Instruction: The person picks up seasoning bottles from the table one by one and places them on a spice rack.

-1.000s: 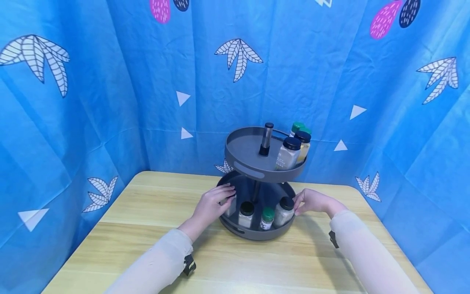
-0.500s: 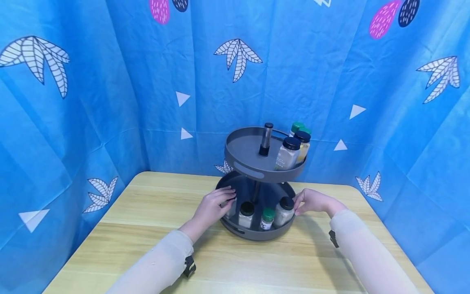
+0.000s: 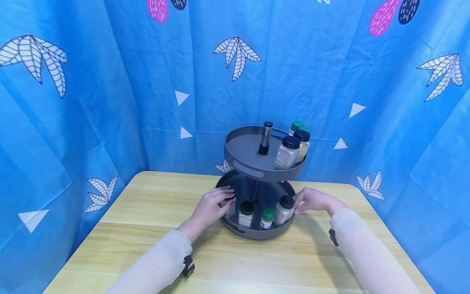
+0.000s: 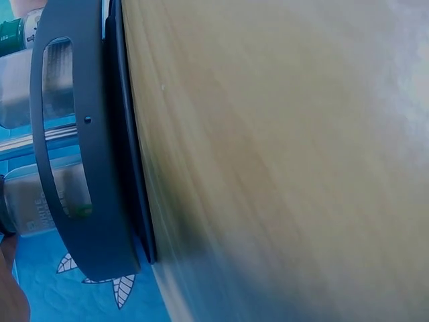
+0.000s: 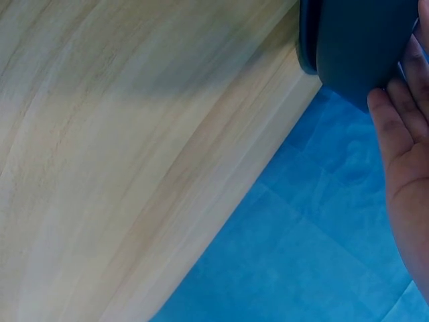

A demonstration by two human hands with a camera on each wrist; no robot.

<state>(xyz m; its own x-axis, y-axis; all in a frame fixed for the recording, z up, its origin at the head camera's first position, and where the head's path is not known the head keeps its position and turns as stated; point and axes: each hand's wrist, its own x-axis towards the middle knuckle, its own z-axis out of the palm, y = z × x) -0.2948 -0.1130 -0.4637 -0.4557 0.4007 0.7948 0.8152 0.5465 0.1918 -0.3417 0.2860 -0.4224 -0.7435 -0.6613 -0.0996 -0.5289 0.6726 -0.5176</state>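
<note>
A dark grey two-tier turntable rack (image 3: 242,146) stands on the table. My left hand (image 3: 212,207) grips a clear black-lidded spice jar (image 3: 231,207) at the left of the lower tier, its fingers covering much of the lid. In the left wrist view that jar (image 4: 27,201) shows upright behind the slotted tray wall. My right hand (image 3: 312,201) holds the right rim of the lower tray (image 3: 253,233); in the right wrist view its fingers (image 5: 392,127) lie against the outer wall, thumb hidden. Right by those fingertips is another black-lidded jar (image 3: 284,211).
Between the hands, a black-lidded jar (image 3: 246,214) and a small green-capped one (image 3: 267,218) stand on the lower tier. Several jars, including a tall black-lidded one (image 3: 287,153), crowd the upper tier's right. A blue curtain (image 3: 235,102) hangs behind the wooden table (image 3: 147,237).
</note>
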